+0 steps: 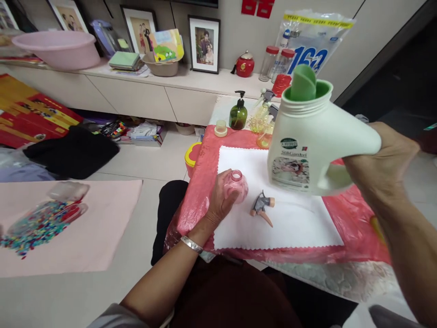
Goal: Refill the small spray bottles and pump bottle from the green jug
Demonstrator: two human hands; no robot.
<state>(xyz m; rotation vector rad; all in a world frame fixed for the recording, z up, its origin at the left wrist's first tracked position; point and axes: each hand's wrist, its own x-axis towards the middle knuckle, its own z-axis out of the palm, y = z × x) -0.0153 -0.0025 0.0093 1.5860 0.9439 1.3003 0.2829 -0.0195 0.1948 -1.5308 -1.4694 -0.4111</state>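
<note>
My left hand [221, 196] is closed around a small pink see-through bottle [241, 187], whose open neck points up, over the white cloth [239, 228]. My right hand [382, 150] grips the handle of a large pale green detergent jug [303, 141]. The jug is uncapped, and a green pouring spout shows in its wide mouth. It is held above the cloth, to the right of the pink bottle. Between them lies a grey and orange spray trigger head [262, 207], on its side. A pale cap [221, 128] sits at the table's far left corner.
A dark green pump bottle [238, 111] and clear spray bottles [264, 132] stand at the back of the table, which has a pink plastic cover [198, 200]. Behind are glass jars [269, 64] and a red pot [245, 64]. Left, colourful small pieces [41, 228] lie on a pink sheet.
</note>
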